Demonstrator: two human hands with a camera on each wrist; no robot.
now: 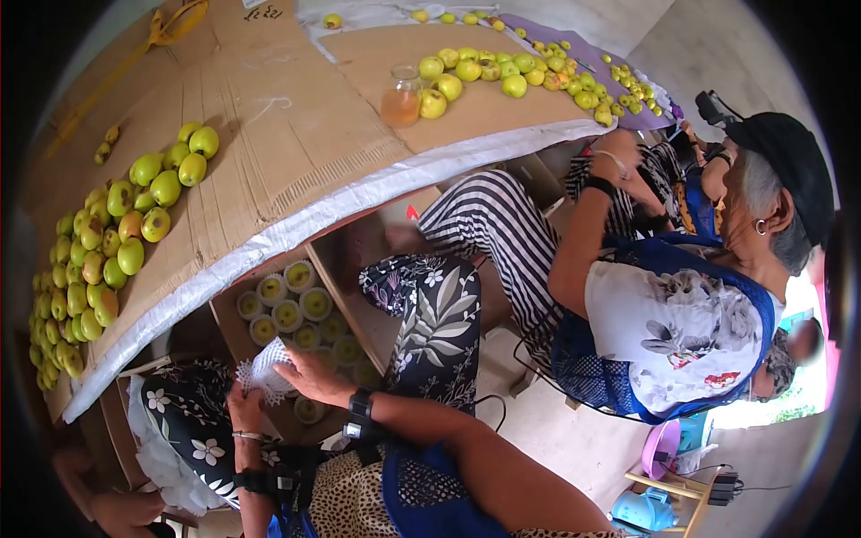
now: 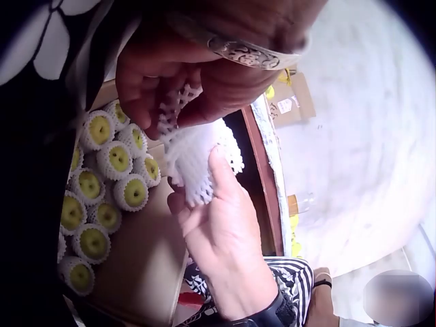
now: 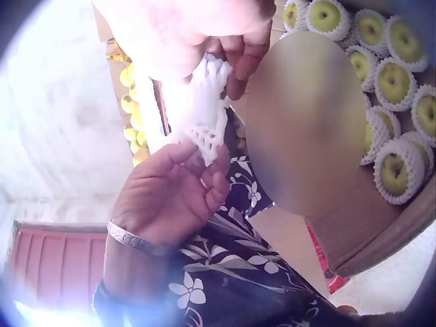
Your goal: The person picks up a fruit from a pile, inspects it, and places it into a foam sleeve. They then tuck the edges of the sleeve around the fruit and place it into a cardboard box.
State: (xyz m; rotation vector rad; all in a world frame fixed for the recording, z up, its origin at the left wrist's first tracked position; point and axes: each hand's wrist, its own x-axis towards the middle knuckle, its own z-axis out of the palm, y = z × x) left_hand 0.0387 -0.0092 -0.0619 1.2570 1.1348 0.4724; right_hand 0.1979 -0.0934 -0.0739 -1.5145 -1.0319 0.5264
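Note:
A white foam net (image 1: 266, 369) is held between both hands above the lap, beside a cardboard box. My left hand (image 1: 245, 411) pinches one edge of it; in the right wrist view that hand (image 3: 167, 194) grips the net's lower end. My right hand (image 1: 316, 378) holds the other side, its thumb lying along the net (image 2: 194, 160) in the left wrist view. Whether anything is inside the net cannot be told. Green apples in foam nets (image 2: 114, 158) stand in rows in the box (image 2: 139, 272).
Loose green apples (image 1: 130, 256) lie on the cardboard-covered table (image 1: 269, 179), with more apples (image 1: 514, 85) and a jar (image 1: 401, 97) at its far side. Another person (image 1: 682, 323) sits at the right. A blue jug (image 1: 644, 509) stands lower right.

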